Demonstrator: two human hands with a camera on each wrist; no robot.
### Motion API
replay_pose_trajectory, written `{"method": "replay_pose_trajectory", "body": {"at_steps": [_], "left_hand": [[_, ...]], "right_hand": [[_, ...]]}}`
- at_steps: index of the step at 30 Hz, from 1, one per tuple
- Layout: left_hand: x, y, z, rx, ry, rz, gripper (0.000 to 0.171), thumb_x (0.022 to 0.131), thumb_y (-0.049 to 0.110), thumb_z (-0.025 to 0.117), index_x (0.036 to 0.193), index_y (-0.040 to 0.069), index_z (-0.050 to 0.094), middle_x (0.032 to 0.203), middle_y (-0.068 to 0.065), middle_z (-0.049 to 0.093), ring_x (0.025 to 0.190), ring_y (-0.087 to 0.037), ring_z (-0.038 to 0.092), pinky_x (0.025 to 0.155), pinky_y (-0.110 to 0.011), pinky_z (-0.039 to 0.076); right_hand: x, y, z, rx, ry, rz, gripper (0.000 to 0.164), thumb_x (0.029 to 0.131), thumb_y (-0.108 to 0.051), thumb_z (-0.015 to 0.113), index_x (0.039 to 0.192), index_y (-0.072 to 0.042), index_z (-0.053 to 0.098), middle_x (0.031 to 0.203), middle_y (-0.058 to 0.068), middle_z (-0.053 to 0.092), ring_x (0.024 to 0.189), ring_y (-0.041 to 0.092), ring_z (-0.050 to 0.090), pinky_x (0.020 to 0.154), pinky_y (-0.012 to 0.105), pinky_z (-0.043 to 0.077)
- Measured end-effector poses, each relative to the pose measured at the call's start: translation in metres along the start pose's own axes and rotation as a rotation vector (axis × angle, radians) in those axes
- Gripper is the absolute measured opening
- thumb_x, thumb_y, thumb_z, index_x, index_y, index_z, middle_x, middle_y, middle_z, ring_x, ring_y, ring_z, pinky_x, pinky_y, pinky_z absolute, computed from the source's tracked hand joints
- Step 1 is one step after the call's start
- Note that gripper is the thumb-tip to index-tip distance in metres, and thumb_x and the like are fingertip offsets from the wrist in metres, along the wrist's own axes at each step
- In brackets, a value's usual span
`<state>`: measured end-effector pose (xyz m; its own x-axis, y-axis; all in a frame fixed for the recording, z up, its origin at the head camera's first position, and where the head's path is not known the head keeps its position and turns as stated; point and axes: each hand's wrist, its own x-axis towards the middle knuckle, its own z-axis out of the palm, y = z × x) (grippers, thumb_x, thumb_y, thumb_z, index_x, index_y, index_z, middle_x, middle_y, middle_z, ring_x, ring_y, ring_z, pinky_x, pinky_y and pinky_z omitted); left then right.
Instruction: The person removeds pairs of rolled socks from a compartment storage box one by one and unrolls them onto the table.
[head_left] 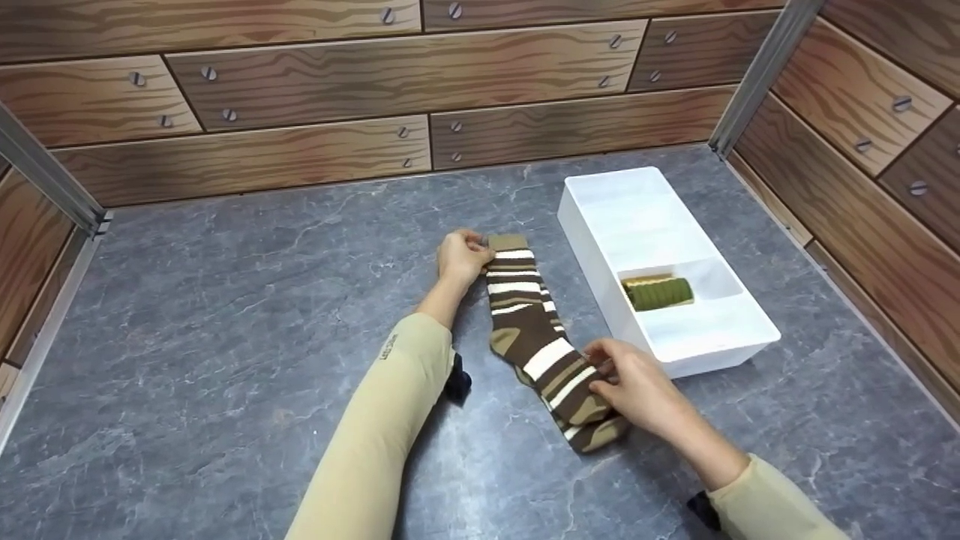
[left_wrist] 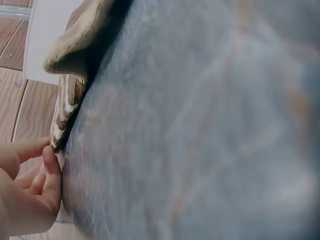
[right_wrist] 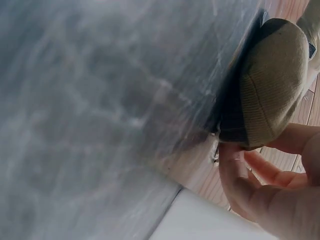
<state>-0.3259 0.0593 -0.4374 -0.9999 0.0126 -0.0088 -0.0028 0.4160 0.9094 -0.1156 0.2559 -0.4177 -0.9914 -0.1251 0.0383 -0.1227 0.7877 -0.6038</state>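
Pair of striped socks [head_left: 536, 322] is laid on the table [head_left: 262, 300], one on top of the other, along the left side of the white box [head_left: 645, 202], well within reach of it but not touching. Cuffs are pointed toward the box's far end, toes toward its near left corner. The lower sock is left poking out at the toe and along the side, so the pair is not fully matched up.

Cuff end is pinched by the left hand [head_left: 459, 259], finger and thumb close together. Toe end is held by the right hand [head_left: 636, 386] just off the box's near left corner, fingers bent, gap to the thumb narrow. A green roll [head_left: 660, 292] is seated in the near part of the box.

Step in hand is judged to be straightening and lining up the pair. For the next move, toes and edges seem to need squaring, with both layers caught by each hand; the lower sock could easily be left behind if only the top one is gripped.
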Motion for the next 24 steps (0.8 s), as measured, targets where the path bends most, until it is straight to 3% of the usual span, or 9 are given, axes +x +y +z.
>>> {"method": "replay_pose_trajectory", "body": {"at_steps": [4,6,13,20,24], "left_hand": [[0.0009,0.0047,0.0022,0.217,0.000,0.051,0.018,0.085,0.010,0.071,0.100,0.001,0.072,0.092,-0.010,0.071,0.081,-0.019,0.066,0.071,-0.026,0.053],[0.0011,0.0065,0.0034,0.256,-0.001,0.075,0.013,0.085,0.011,0.071,0.095,0.002,0.074,0.094,-0.008,0.071,0.089,-0.020,0.064,0.077,-0.027,0.051],[0.0014,0.0080,0.0057,0.250,0.008,0.069,0.009,0.085,0.006,0.066,0.087,0.003,0.074,0.089,-0.008,0.070,0.086,-0.022,0.063,0.077,-0.029,0.051],[0.0032,0.0085,0.0073,0.225,-0.031,0.022,0.029,0.086,0.015,0.070,0.112,0.003,0.069,0.099,-0.009,0.070,0.093,-0.020,0.064,0.081,-0.029,0.051],[0.0032,0.0098,0.0089,0.247,-0.014,0.018,0.017,0.087,0.018,0.069,0.101,0.010,0.074,0.099,-0.004,0.070,0.094,-0.019,0.063,0.081,-0.029,0.050]], "right_hand": [[0.0002,0.0004,-0.0013,0.017,-0.018,0.024,0.036,0.076,0.008,0.071,0.110,0.004,0.059,0.098,0.016,0.066,0.084,0.027,0.065,0.075,0.039,0.056],[0.0001,0.0008,-0.0011,0.012,-0.023,0.021,0.034,0.076,0.007,0.071,0.108,0.003,0.060,0.096,0.016,0.066,0.083,0.027,0.065,0.074,0.039,0.056],[-0.0009,0.0012,-0.0012,0.009,-0.020,0.008,0.031,0.076,0.007,0.072,0.105,0.001,0.060,0.095,0.014,0.067,0.082,0.026,0.065,0.073,0.038,0.056],[-0.0021,0.0001,-0.0018,0.023,-0.026,0.008,0.031,0.076,0.009,0.070,0.105,0.002,0.060,0.094,0.014,0.066,0.082,0.027,0.065,0.073,0.039,0.056],[-0.0026,-0.0005,-0.0004,0.029,-0.026,0.010,0.032,0.076,0.009,0.070,0.105,0.002,0.060,0.093,0.012,0.066,0.082,0.024,0.064,0.073,0.037,0.056]]}}
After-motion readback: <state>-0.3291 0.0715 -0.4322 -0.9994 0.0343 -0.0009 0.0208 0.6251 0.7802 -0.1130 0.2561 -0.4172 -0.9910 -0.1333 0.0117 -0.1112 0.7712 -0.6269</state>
